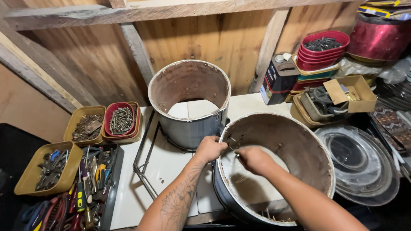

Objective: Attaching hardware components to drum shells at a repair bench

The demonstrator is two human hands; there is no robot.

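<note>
Nearest the lens, two forearms reaching up from the bottom edge to a bottomless metal drum (299,149) tipped toward the viewer on the white worktop (167,167). Left hand (209,148) clenched over the drum's near rim, thumb side outward, seemingly steadying the wall so it stays tilted and open. Right hand (253,159) inside the drum, fingers pinched together close to the small holes in the wall; possibly gripping a small screw or fastener, though too small to tell. Just behind, touching or nearly touching the first, a second drum (188,102) standing upright, rusty brown inside, leaving only a narrow gap around the left hand. Left of the worktop, kept within reach: a black tray of hand tools (92,184), a tan tub of pliers (49,171), a tan tub of rusty parts (85,126) and a red tub of screws (121,120). Right side crowded: stacked glass lids (364,164) against the drum's edge, a cardboard box (351,94), stacked red bowls (323,51), a dark can (278,79). Open room mainly on the white surface between drums and tool tray.
</note>
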